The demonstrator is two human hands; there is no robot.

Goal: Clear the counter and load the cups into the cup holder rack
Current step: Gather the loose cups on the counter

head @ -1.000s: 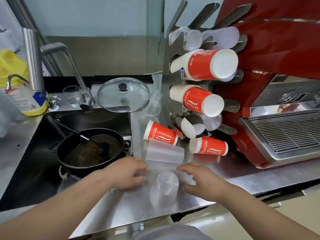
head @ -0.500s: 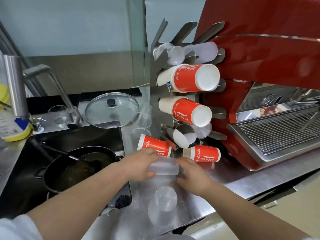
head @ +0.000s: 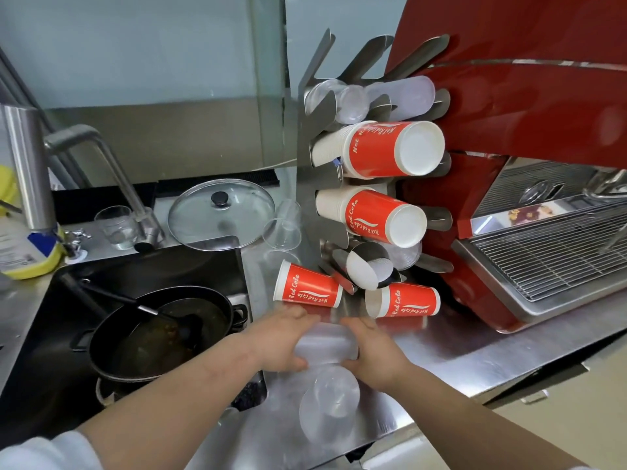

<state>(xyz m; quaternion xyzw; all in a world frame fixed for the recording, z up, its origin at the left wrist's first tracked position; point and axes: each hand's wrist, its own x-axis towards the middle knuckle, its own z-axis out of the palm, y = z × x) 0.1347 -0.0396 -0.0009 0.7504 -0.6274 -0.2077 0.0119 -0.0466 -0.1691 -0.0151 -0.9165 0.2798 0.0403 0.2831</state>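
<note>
Frosted cup gripped by both hands, left, right, "Red Cola" cups nearby

A black pan sits in the sink; glass lid behind it.

Paper cups on counter: red, white script lettering, white swoosh, white rims. Stacked paper cups in rack: same red-and-white print, white bases. Plastic cup held between hands: frosted translucent. Plastic cup nearer counter edge: clear. Cup holder rack: bare silver metal. Counter: brushed steel grey. Machine beside rack: glossy red, chrome grille. Pan in sink: black, brown liquid. Glass lid: clear, black knob. Bottle at left: yellow, white-and-blue label.
</note>
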